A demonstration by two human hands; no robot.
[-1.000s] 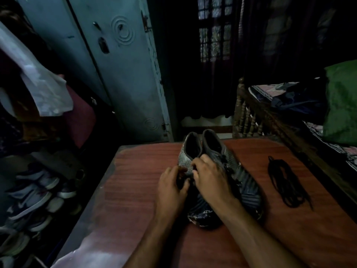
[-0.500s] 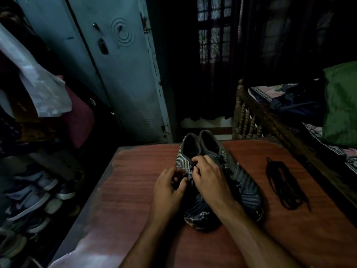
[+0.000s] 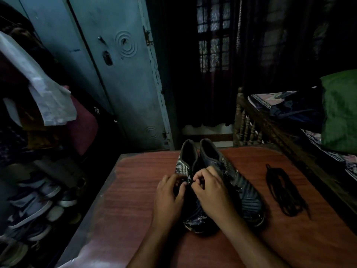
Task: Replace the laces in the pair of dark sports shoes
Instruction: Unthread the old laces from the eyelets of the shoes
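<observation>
Two dark striped sports shoes stand side by side on the reddish wooden table [image 3: 135, 190], heels away from me. Both my hands are on the left shoe [image 3: 185, 161], over its lacing. My left hand [image 3: 169, 196] curls its fingers at the left side of the lacing and seems to pinch the lace. My right hand [image 3: 211, 192] pinches the dark lace at the shoe's tongue with curled fingers. The right shoe [image 3: 241, 190] lies partly under my right wrist. A loose bundle of black laces [image 3: 284, 192] lies on the table to the right of the shoes.
A blue metal cupboard [image 3: 119, 74] stands behind the table. Shelves with several shoes [image 3: 32, 206] and hanging clothes fill the left side. A wooden bed frame [image 3: 270, 128] with a green pillow [image 3: 340, 111] runs along the table's right edge.
Both hands have shifted slightly up the left shoe toward its opening, the fingers working at the lace. The shoes and the loose laces stay where they were.
</observation>
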